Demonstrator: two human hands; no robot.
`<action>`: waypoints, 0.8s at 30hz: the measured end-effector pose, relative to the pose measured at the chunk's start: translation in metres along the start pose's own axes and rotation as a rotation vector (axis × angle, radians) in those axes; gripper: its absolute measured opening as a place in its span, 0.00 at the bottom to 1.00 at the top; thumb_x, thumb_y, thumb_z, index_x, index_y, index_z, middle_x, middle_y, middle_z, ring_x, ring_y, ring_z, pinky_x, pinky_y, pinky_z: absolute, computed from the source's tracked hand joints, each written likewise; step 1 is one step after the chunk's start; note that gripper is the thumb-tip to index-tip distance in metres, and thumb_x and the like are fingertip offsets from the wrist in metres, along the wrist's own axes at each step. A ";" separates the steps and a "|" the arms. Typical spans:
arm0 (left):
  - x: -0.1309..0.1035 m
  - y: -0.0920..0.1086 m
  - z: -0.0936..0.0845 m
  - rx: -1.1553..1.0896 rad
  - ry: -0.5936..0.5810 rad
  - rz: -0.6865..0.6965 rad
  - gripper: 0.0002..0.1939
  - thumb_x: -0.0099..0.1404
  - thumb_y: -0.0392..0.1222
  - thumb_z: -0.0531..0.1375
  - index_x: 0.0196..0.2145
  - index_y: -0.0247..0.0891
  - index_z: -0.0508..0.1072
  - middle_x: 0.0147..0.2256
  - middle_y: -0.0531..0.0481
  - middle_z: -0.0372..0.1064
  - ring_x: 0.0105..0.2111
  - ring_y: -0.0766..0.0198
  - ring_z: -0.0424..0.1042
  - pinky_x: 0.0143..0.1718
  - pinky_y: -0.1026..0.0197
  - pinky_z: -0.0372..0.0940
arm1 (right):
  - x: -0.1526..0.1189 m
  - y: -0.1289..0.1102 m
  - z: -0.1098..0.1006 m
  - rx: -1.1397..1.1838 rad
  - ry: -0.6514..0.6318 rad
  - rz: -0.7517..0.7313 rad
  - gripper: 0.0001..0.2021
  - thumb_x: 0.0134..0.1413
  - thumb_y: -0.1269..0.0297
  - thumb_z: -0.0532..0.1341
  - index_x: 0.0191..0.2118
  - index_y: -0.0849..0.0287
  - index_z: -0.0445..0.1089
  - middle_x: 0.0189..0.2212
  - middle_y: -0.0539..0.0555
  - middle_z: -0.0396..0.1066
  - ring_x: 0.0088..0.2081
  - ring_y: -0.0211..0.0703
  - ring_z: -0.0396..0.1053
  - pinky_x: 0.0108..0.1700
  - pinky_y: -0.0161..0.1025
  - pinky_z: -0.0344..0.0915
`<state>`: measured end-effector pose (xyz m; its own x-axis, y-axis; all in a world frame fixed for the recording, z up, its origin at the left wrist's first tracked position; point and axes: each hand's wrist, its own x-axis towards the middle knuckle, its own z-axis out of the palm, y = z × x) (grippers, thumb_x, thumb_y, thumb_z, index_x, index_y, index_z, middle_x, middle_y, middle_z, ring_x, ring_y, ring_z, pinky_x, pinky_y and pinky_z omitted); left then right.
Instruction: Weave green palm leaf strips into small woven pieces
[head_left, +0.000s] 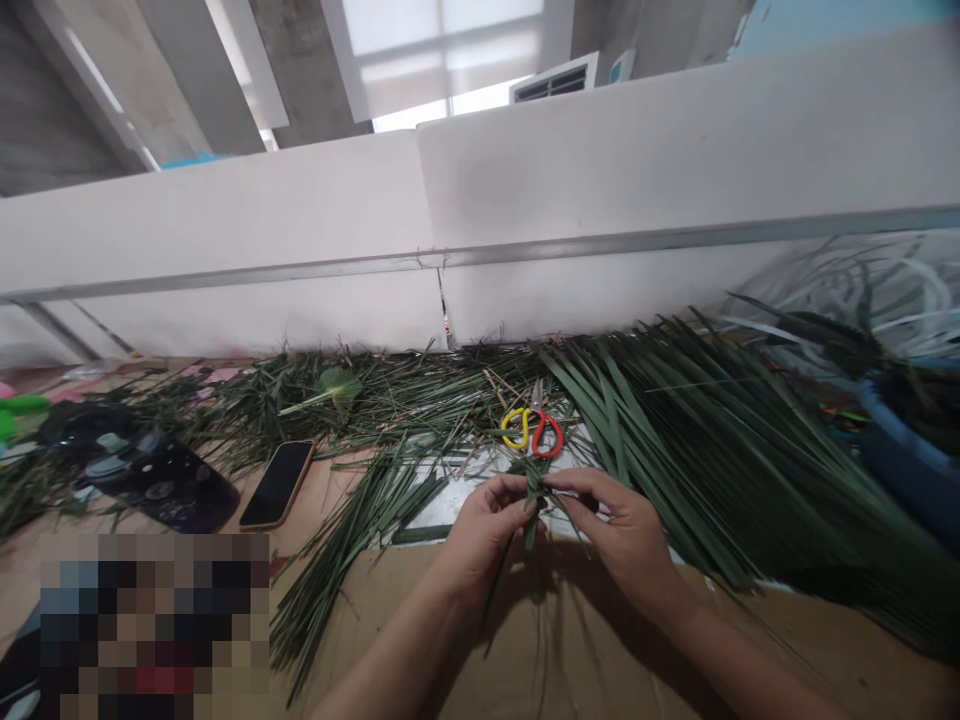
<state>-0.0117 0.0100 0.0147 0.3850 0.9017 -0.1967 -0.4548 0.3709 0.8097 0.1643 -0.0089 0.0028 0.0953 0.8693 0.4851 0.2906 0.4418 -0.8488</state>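
Note:
A small woven piece of green leaf strips (pixel 534 492) is held up between both hands, with thin strips trailing below it. My left hand (pixel 487 520) pinches it from the left, thumb in front. On its other side, the fingers of my right hand (pixel 619 520) are closed on the piece and a thin strip. Just beyond the hands lie scissors (pixel 546 437) with one yellow and one red handle, their blades pointing away. A large bundle of long green leaves (pixel 697 450) spreads to the right. Cut strips (pixel 352 540) lie to the left of my hands.
A phone (pixel 277 485) and a dark bottle (pixel 161 475) are on the left. Leaf scraps (pixel 247 400) cover the back, along a white partition (pixel 300 215). At the right edge is a blue container (pixel 900 450). Brown cardboard (pixel 390 620) lies nearest me; a blurred patch hides the lower left.

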 end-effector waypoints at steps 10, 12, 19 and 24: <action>-0.002 -0.006 -0.002 0.027 -0.037 0.059 0.18 0.51 0.42 0.76 0.36 0.36 0.76 0.33 0.50 0.73 0.28 0.67 0.72 0.33 0.63 0.68 | -0.001 0.000 0.000 -0.051 0.029 0.030 0.06 0.60 0.58 0.65 0.37 0.52 0.80 0.35 0.53 0.79 0.37 0.47 0.74 0.36 0.39 0.66; -0.002 -0.006 -0.001 0.029 -0.040 0.050 0.18 0.51 0.42 0.76 0.36 0.37 0.76 0.34 0.50 0.73 0.28 0.66 0.72 0.32 0.63 0.68 | -0.002 -0.001 0.001 -0.054 0.026 0.052 0.07 0.61 0.58 0.65 0.37 0.53 0.79 0.33 0.52 0.78 0.35 0.46 0.72 0.36 0.39 0.65; -0.007 0.000 0.001 0.082 -0.016 0.055 0.14 0.50 0.37 0.74 0.34 0.37 0.76 0.32 0.51 0.73 0.28 0.67 0.71 0.33 0.63 0.68 | -0.003 -0.004 0.005 0.053 -0.014 0.186 0.09 0.60 0.55 0.64 0.36 0.54 0.77 0.31 0.51 0.75 0.34 0.46 0.70 0.38 0.41 0.65; -0.007 0.000 -0.001 0.096 -0.012 0.036 0.14 0.48 0.35 0.74 0.33 0.37 0.77 0.31 0.51 0.74 0.29 0.65 0.72 0.35 0.62 0.67 | 0.001 -0.006 0.007 0.238 -0.045 0.336 0.14 0.54 0.49 0.68 0.34 0.55 0.76 0.29 0.51 0.75 0.33 0.46 0.70 0.37 0.41 0.66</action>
<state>-0.0147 0.0039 0.0154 0.3797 0.9112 -0.1599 -0.3895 0.3142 0.8658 0.1564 -0.0093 0.0067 0.1039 0.9803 0.1678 0.0217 0.1665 -0.9858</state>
